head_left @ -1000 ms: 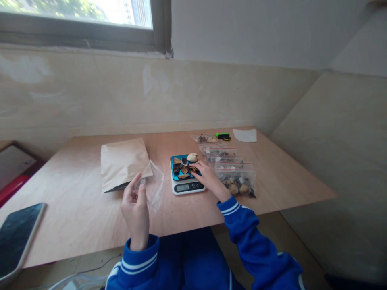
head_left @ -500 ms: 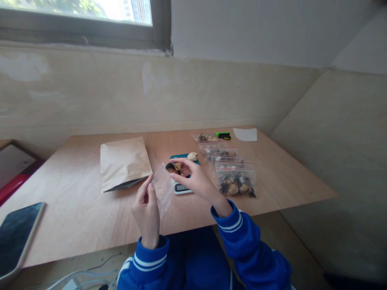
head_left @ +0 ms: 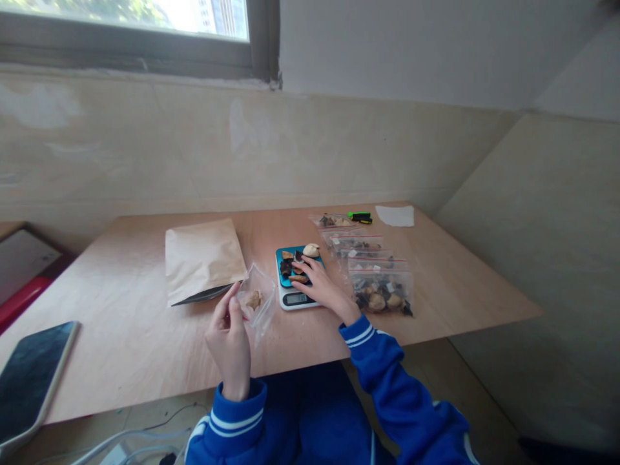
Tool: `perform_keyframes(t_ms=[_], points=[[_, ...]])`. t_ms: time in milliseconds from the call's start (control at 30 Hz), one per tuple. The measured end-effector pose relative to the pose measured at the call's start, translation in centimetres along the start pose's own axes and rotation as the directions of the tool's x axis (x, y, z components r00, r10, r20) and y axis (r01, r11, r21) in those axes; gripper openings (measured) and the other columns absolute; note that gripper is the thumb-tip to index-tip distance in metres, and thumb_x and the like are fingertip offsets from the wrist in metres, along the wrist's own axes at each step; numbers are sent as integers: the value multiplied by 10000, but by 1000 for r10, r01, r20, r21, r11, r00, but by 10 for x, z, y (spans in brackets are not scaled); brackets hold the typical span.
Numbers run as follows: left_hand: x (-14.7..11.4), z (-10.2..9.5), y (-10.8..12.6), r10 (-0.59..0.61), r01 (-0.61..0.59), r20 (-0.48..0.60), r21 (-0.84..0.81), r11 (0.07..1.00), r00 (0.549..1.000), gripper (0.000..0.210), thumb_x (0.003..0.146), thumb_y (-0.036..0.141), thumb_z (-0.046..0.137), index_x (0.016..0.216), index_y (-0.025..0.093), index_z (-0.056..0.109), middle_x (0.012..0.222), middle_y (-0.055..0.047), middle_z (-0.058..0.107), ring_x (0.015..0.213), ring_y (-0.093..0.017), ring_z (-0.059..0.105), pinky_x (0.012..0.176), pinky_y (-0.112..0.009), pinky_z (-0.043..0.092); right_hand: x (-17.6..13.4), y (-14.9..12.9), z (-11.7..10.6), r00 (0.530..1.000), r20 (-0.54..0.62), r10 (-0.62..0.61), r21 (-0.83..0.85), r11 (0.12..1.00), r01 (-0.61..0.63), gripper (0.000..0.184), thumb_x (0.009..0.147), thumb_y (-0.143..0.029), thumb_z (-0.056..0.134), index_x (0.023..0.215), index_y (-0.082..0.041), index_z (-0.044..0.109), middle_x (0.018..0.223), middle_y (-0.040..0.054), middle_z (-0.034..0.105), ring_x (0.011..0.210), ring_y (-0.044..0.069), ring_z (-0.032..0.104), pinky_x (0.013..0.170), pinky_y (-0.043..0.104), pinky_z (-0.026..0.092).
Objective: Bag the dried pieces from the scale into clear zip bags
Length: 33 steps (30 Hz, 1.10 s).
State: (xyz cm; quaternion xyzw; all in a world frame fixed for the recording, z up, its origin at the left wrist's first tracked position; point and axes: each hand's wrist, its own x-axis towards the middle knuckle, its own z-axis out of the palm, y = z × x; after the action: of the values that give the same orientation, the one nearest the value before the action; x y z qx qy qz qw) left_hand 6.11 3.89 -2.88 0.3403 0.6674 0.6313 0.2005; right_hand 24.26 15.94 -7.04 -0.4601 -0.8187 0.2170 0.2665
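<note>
My left hand [head_left: 228, 336] pinches the rim of a small clear zip bag [head_left: 258, 302] held just above the wooden table [head_left: 126, 323]; a pale dried piece lies inside the bag. My right hand [head_left: 317, 284] rests on the blue-topped kitchen scale [head_left: 296, 279], fingers over the dark and tan dried pieces [head_left: 290, 266] spread on its plate. A pale round piece [head_left: 310, 249] sits at the scale's far edge. Whether the fingers grip any piece is hidden.
A brown paper pouch [head_left: 203, 257] lies left of the scale. Several filled zip bags [head_left: 380, 290] lie in a row to the right, with a green marker [head_left: 359, 217] and white paper [head_left: 394, 215] behind. A tablet [head_left: 29, 378] lies at the table's left edge.
My right hand carried pieces from the scale to the bag, dropped one in, and has gone back onto the scale. The bag in my left hand now holds a pale piece.
</note>
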Motion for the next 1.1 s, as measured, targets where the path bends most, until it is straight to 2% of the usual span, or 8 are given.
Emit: perform_keyframes(t_ms=[233,433,500,600,733,867,967,1100], points=[[1,-1,2,5,-4,33,-7,1000,999,440,859,434,523,1157,153,683,881,-58,705,582,-106,524,570,-234,449,5,-1,-9,994,-88,-62,82,994,69,260,853,-143,617,1107,-169,666,1165,125,661,1156,240,580,1037,419,428],[1,-1,1,8,-8,57,3,1000,998,411,866,432,520,1141,177,689,871,-50,703,637,-130,557,633,-261,473,12,-5,-19,972,-201,121,271,961,-64,243,794,-162,669,1035,-181,690,1120,98,701,1082,246,638,980,411,476],[0,-1,-1,17,-17,66,0,1000,998,400,875,431,512,1138,186,689,918,-60,708,748,-161,605,721,-287,488,14,-12,-22,958,-215,188,424,902,-82,255,774,-208,691,1027,-179,689,1114,89,705,1061,242,650,964,404,494],[-2,1,-3,27,-26,84,-15,1000,996,389,885,423,500,1140,194,684,1015,-74,708,895,-195,635,807,-314,491,15,-32,-26,953,-158,259,701,709,-76,313,750,-306,723,1027,-167,679,1069,74,713,1004,223,671,913,372,536],[-3,3,-5,26,-21,113,-42,999,993,377,882,410,510,1147,200,676,1074,-81,703,956,-207,640,843,-328,493,11,-71,-27,982,38,186,858,497,-127,391,762,-418,715,1072,-184,668,1044,48,715,959,195,680,866,352,569],[-4,4,-4,-3,12,107,-79,997,994,412,880,418,520,1209,200,637,1153,-94,685,896,-188,641,845,-332,494,7,-99,-24,986,146,86,725,669,-165,428,740,-381,750,1115,-194,661,1122,77,691,1030,214,661,919,371,547],[-4,4,-2,-15,25,100,-91,996,995,427,871,421,535,1223,196,626,1193,-97,671,758,-146,620,762,-299,508,11,-99,-24,996,49,81,569,817,-94,352,840,-379,650,1145,-205,641,1166,92,668,1067,211,647,933,369,533],[-3,3,-1,-27,35,92,-92,995,995,422,864,412,541,1210,187,633,1204,-97,668,697,-124,592,715,-279,503,29,-69,-19,991,-107,-82,283,953,109,328,909,-290,548,1229,-227,587,1338,93,558,1288,215,495,1092,404,393]])
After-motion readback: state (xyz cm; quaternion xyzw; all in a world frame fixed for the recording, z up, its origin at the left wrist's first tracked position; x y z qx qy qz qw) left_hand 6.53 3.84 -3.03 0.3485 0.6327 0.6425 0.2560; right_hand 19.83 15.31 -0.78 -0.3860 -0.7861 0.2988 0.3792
